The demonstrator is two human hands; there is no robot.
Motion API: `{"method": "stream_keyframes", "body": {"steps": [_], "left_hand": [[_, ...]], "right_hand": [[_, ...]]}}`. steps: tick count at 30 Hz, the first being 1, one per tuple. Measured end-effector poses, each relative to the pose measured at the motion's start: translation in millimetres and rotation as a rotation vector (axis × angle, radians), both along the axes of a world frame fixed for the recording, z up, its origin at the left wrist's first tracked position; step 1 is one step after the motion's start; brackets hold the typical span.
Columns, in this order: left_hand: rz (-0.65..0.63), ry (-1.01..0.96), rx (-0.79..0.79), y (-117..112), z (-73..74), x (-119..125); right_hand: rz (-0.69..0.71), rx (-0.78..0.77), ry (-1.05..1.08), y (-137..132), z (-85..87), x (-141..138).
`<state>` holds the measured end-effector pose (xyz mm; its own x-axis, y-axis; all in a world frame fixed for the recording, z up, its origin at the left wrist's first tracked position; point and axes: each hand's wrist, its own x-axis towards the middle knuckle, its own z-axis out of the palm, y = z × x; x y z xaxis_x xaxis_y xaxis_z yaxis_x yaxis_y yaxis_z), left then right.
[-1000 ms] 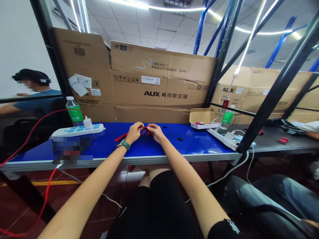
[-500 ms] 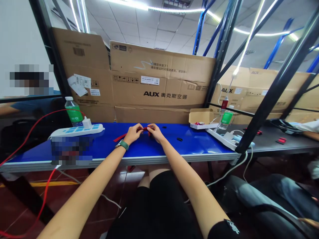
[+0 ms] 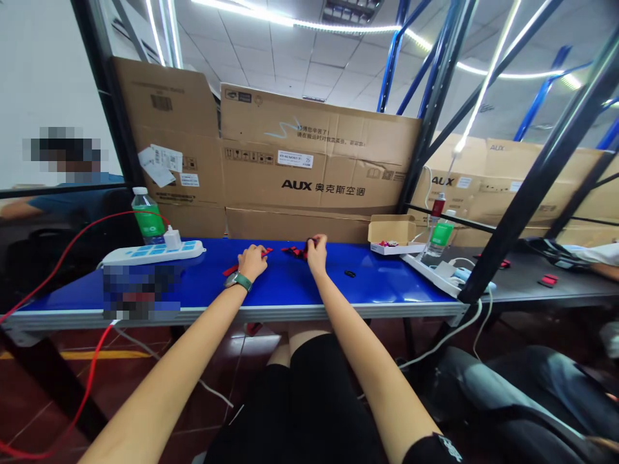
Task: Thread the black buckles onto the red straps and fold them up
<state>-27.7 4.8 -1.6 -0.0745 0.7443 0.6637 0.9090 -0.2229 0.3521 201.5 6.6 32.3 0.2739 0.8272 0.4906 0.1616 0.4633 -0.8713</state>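
Observation:
A red strap [image 3: 231,271] lies on the blue tabletop, partly covered by my left hand [image 3: 253,262], whose fingers are curled down over it. A bit of red sticks out past those fingertips. To the right, my right hand [image 3: 317,254] is closed in a pinch on a small black piece, its exact kind too small to make out. A red-and-black strap part [image 3: 294,252] lies just left of my right fingers; whether it joins the red strap is unclear. Further right rests a small black oval buckle-like piece [image 3: 350,273].
A white power strip [image 3: 152,253] and a green-labelled bottle [image 3: 147,218] stand at the left. An open small carton [image 3: 394,238] with small pink items is at the back right, by another bottle [image 3: 440,235]. Cardboard [image 3: 319,148] walls the back. A metal post [image 3: 536,154] rises at right.
My hands have moved apart; they were together on the red strap. My right hand has shifted right to where a small black piece lay and now pinches it.

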Motion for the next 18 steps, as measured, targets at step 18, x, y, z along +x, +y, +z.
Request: {"method": "stream_keyframes", "body": {"steps": [18], "left_hand": [[-0.74,0.045,-0.242,-31,27.4,21]], "right_hand": [[-0.149,-0.162,-0.249,34,-16.0,34]]}}
